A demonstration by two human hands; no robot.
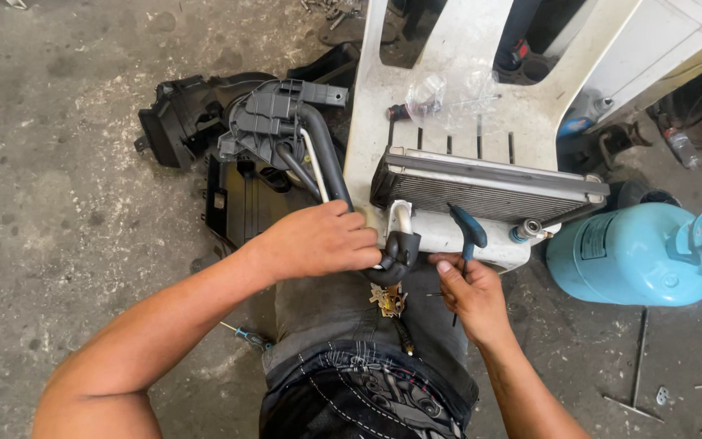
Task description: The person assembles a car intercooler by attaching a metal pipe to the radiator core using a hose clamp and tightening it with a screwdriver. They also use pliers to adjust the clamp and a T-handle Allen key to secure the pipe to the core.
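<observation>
Black foam-wrapped pipe end [398,254] at the heat-exchanger core [489,195], six o'clock of the white chair [448,81]: your left hand [318,241] closed round it; your right hand [473,293] pinched a blue-handled tool [466,230]. Seemingly you worked the fitting; next needed steady bracing.

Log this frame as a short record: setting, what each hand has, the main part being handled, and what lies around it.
setting: concrete workshop floor, seen from above the person's lap
left hand: grips the black foam-wrapped pipe end
right hand: holds a blue-handled tool, tip hidden
main part: finned metal core resting on a white plastic chair
left of it: black plastic housing
right of it: light blue gas cylinder
on floor: small screwdriver
</observation>
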